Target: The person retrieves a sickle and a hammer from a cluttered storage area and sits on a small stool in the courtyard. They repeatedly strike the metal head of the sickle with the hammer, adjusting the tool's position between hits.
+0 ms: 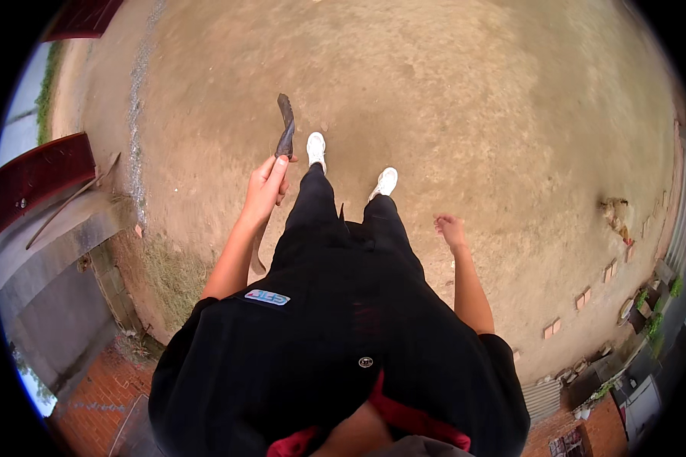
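My left hand [267,186] is closed around a long tool. Its dark, slightly twisted front end [286,126] points forward past my fingers, and a brown curved shaft [258,263] runs back beside my forearm. The exact kind of tool cannot be made out. On the other side, my right hand [450,228] hangs beside my leg over bare ground, its fingers loosely bent and slightly apart, with nothing seen in it.
My white shoes [317,148] stand on a packed-earth yard [472,91], one ahead of the other. A chicken [617,217] is at the right, near a row of bricks [583,297]. Dry grass [168,278], a leaning pole [72,202] and a dark red gate [42,183] lie to the left.
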A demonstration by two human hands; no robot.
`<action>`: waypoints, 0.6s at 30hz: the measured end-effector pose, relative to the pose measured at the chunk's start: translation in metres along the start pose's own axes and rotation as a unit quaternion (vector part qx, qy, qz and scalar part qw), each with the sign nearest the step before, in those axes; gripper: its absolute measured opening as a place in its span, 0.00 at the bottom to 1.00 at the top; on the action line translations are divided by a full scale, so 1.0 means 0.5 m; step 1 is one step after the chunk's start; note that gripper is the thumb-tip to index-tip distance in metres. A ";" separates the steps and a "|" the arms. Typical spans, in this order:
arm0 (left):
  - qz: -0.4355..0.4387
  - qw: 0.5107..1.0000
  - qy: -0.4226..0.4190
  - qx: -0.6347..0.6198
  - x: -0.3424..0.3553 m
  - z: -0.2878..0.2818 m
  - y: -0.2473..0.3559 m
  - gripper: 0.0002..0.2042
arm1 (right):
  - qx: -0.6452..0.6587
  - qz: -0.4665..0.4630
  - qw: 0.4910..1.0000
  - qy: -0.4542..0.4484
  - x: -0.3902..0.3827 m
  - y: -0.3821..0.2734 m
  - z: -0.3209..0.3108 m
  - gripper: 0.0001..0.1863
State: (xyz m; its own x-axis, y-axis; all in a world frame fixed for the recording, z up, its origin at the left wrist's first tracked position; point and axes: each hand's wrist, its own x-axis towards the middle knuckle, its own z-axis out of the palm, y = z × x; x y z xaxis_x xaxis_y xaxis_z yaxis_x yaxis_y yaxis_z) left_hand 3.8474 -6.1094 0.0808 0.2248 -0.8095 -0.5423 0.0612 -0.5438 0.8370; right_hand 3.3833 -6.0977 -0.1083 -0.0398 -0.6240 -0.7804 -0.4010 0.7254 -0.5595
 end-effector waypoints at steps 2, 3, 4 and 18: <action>-0.004 1.000 -0.011 -0.007 0.023 -0.038 0.017 0.20 | 0.009 -0.025 0.998 0.048 -0.001 -0.091 0.001 0.10; -0.002 1.000 -0.017 -0.008 0.042 -0.058 0.031 0.20 | 0.008 -0.043 0.996 0.074 0.009 -0.125 0.003 0.10; 0.002 1.000 -0.025 0.000 0.060 -0.083 0.044 0.20 | 0.022 -0.049 0.993 0.107 0.025 -0.142 0.007 0.11; 0.020 0.983 -0.159 0.088 0.336 -0.240 0.178 0.21 | 0.062 0.026 0.981 0.183 -0.143 -0.160 0.396 0.11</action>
State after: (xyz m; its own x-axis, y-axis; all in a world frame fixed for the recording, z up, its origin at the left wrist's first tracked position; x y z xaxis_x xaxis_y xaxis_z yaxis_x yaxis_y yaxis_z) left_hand 4.0074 -6.2671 0.0728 -0.0940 -0.8445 -0.5273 -0.1170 -0.5166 0.8482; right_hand 3.5997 -6.0536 -0.0629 -0.3929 -0.6314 -0.6685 -0.2761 0.7745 -0.5692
